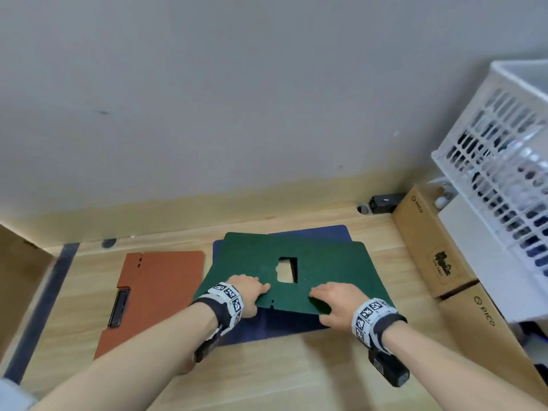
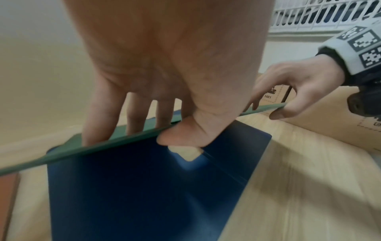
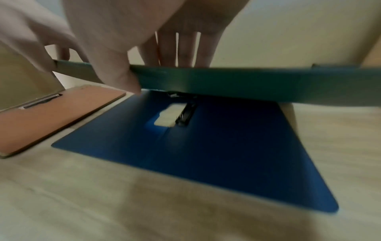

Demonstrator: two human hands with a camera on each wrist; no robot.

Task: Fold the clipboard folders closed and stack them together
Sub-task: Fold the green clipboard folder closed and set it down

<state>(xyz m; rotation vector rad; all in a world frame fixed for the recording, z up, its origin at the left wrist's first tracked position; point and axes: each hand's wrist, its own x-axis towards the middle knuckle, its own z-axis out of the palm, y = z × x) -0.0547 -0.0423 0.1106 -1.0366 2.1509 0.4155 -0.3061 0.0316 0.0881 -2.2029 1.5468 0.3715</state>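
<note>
A dark green clipboard folder [image 1: 335,262] lies spread open and is raised at its near edge, over an open blue folder [image 1: 267,327] flat on the wooden table. My left hand [image 1: 252,292] pinches the green folder's near edge [image 2: 82,151], fingers on top and thumb beneath. My right hand [image 1: 335,301] pinches the same edge further right [image 3: 247,81], its thumb [image 3: 128,79] below. The blue folder [image 3: 206,154] shows its cut-out and black clip under the green one. A closed orange folder [image 1: 154,292] with a clip lies to the left.
Cardboard boxes [image 1: 430,247] line the table's right side, with a white slatted basket [image 1: 498,161] above them. Another brown box [image 1: 17,262] stands at the far left. The wall runs close behind the folders. A small black device [image 1: 382,203] sits at the back right.
</note>
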